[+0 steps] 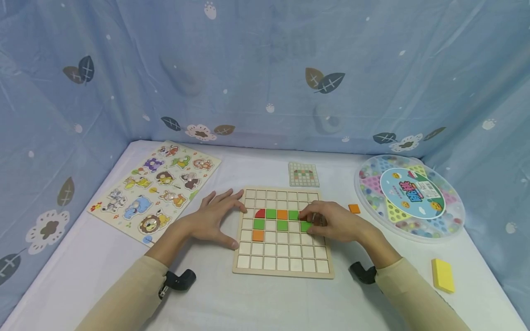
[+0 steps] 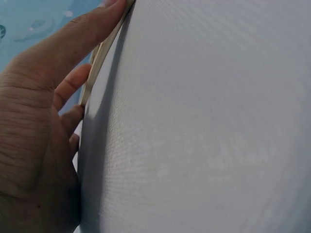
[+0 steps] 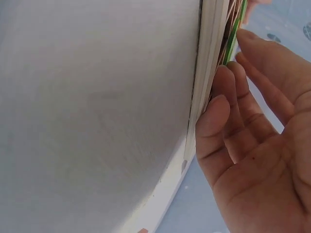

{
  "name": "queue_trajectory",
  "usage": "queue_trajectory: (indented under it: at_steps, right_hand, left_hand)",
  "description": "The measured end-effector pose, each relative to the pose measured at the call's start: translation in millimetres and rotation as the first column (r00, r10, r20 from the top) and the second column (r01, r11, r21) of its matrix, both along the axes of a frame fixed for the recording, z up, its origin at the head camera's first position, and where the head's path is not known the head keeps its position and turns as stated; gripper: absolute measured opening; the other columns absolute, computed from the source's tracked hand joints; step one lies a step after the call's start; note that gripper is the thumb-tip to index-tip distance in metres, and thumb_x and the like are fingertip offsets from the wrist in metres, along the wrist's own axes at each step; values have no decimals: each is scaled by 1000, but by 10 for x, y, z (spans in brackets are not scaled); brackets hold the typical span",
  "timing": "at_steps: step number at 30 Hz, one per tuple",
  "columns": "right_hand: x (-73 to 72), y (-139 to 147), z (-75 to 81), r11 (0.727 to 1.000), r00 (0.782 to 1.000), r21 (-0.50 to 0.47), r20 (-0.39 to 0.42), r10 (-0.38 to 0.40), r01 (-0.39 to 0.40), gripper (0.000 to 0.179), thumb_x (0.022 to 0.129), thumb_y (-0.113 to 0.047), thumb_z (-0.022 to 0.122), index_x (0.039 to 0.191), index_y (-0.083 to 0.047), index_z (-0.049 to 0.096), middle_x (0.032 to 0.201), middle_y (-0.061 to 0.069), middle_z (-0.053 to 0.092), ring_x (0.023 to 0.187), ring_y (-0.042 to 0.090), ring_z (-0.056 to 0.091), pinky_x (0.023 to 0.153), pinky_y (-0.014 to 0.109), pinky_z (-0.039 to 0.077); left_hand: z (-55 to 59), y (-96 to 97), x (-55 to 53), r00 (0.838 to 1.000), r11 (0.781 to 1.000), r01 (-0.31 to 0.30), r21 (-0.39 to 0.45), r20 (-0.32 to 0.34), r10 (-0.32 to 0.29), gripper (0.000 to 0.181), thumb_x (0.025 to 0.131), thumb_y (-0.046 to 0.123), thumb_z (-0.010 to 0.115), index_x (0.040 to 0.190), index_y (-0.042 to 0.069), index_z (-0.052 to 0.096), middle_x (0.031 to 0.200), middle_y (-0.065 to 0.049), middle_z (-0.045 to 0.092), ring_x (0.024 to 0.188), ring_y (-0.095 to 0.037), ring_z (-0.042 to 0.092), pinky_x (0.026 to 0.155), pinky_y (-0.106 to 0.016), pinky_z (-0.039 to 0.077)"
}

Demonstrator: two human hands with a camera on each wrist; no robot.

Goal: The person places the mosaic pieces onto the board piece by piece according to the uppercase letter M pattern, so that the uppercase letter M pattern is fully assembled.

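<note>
A square wooden grid board lies on the table with several coloured tiles in its cells. My left hand rests at the board's left side, fingers spread, thumb on the edge. In the left wrist view, the thumb touches the wooden rim. Over the board's right side, my right hand has bent fingertips at a red tile, mostly hidden beneath them. Its thumb lies by a green tile. A red rounded tile, an orange tile and several green ones sit further left. Another orange tile sits lower.
Behind the board lies a small pattern card. A loose orange tile is to its right, near a round clear bead case. An animal puzzle board lies at left, a yellow block at right.
</note>
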State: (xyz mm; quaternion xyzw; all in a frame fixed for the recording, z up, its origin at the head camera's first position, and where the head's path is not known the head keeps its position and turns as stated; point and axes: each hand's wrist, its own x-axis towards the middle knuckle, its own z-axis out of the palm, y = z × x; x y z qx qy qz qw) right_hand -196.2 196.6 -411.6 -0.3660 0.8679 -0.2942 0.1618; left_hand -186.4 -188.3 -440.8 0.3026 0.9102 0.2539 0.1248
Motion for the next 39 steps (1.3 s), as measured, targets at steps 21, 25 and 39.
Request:
queue_trajectory:
  at_steps: [21, 25, 39]
  right_hand:
    - [-57, 157, 175, 1000, 1000, -7, 10, -10, 10, 35, 96, -12, 72, 130, -11, 64, 108, 0, 69, 95, 14, 63, 73, 28, 56]
    - [-72, 233, 176, 1000, 1000, -10, -2, -22, 22, 37, 96, -12, 72, 132, -11, 63, 110, 1, 69, 97, 15, 63, 73, 28, 56]
    - [-98, 457, 187, 997, 997, -4, -11, -79, 79, 38, 96, -11, 72, 133, -9, 62, 121, 4, 68, 100, 19, 64, 74, 29, 57]
  left_hand:
    - [18, 7, -1, 1000, 1000, -2, 9, 4, 2, 85, 65, 69, 85, 134, 34, 51, 173, 0, 16, 159, -34, 8, 123, -66, -4]
    - [28, 6, -6, 1000, 1000, 3, 4, 0, -3, 84, 65, 69, 85, 134, 34, 51, 173, 0, 16, 159, -34, 8, 122, -67, -4]
    - [8, -2, 2, 1000, 1000, 5, 1, 2, -5, 84, 66, 69, 85, 134, 33, 52, 173, -1, 16, 159, -35, 8, 122, -68, -3]
